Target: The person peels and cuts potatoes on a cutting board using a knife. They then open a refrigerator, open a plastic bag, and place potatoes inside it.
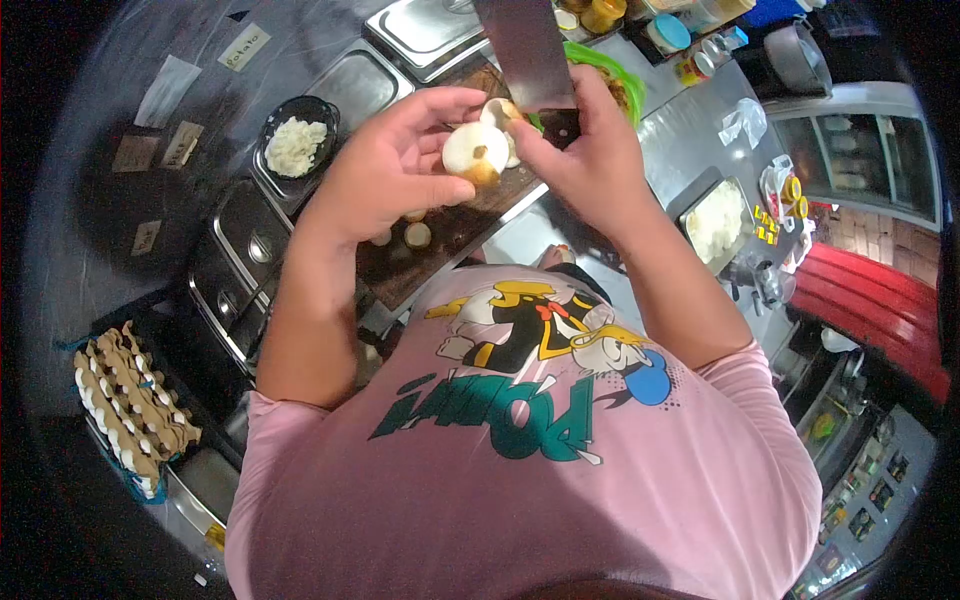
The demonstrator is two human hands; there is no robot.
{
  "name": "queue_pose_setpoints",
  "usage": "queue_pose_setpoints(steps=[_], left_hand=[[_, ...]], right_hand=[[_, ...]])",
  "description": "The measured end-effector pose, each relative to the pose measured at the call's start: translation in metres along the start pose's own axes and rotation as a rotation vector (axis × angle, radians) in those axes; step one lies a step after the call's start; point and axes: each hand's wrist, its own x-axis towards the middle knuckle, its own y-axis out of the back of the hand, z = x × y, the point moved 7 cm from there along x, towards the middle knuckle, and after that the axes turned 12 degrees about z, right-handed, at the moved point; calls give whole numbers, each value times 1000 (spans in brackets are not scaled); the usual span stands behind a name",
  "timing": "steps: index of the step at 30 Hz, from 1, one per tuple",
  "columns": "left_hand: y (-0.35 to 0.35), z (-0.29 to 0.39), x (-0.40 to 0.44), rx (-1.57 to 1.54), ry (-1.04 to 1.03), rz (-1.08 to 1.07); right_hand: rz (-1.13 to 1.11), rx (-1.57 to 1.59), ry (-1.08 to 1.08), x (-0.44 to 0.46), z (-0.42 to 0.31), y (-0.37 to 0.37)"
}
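Observation:
My left hand is closed round a peeled onion, white with a brown root end and a patch of yellow-brown skin. Beside it is another pale piece with brown skin, near my right thumb; whether it is joined to the onion I cannot tell. My right hand grips a broad-bladed knife, its blade pointing up and away from me; the handle is hidden. Both hands are above a dark brown chopping board. Small pale round pieces lie on the board below my left wrist.
A black bowl of white chopped food stands left, beside lidded steel containers. Behind my right hand is a green plastic bag. A tray of white food is at right; egg trays sit lower left.

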Motion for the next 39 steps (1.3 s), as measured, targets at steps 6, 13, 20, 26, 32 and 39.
queue_pose_setpoints(steps=[6,13,20,26,32,39], left_hand=[[0,-63,14,-240,106,157],[3,-74,15,-91,213,225],[3,-58,19,-29,63,178],[7,-57,16,-26,118,170],[10,-59,12,-116,168,95],[15,-92,25,-64,150,208]], right_hand=[[69,-68,-38,-1,6,3],[118,-194,-49,2,19,9],[-26,33,-163,-5,32,-1],[-37,106,-242,-10,45,-7],[19,99,-314,-1,50,-1],[38,-204,-155,1,44,-8]])
